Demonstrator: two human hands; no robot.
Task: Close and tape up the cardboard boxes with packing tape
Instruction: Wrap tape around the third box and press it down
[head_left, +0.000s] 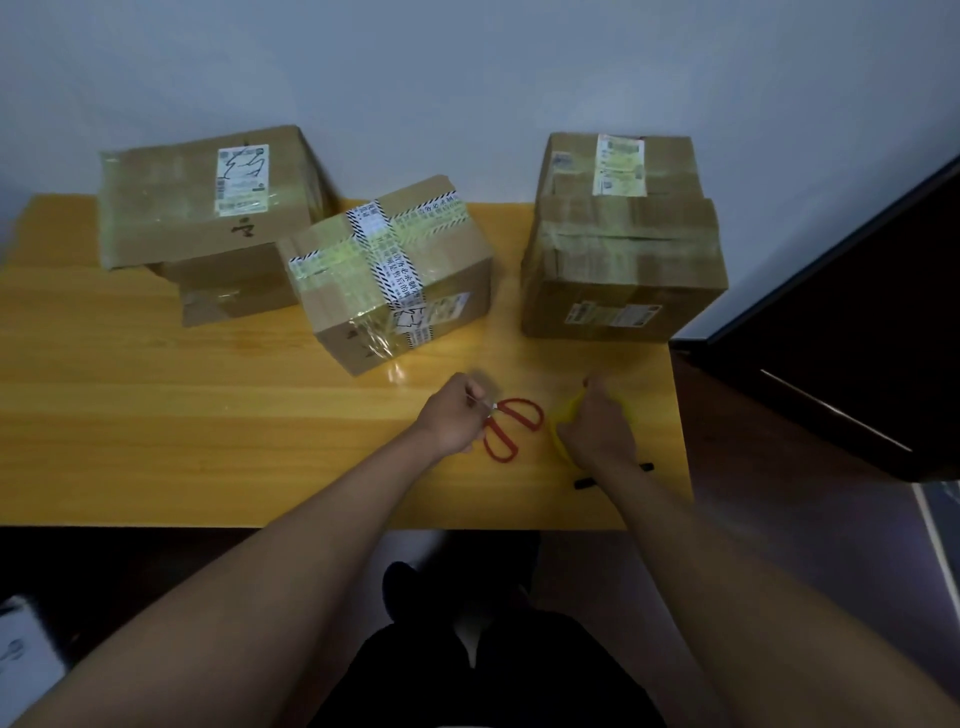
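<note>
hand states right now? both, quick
Left hand: curled around the blade end of the red-handled scissors.
Right hand: gripping the yellow roll of packing tape on the wooden table.

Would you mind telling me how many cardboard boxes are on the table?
4: a large box at back left resting on a smaller box, a middle box with striped tape, and a right box. Others might sit hidden behind.

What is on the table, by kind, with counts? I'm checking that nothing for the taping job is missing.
Cardboard boxes: 4 (left stack top, the one beneath it, middle, right)
Red-handled scissors: 1
Yellow tape roll: 1
Black marker: 1
Total: 7
</note>
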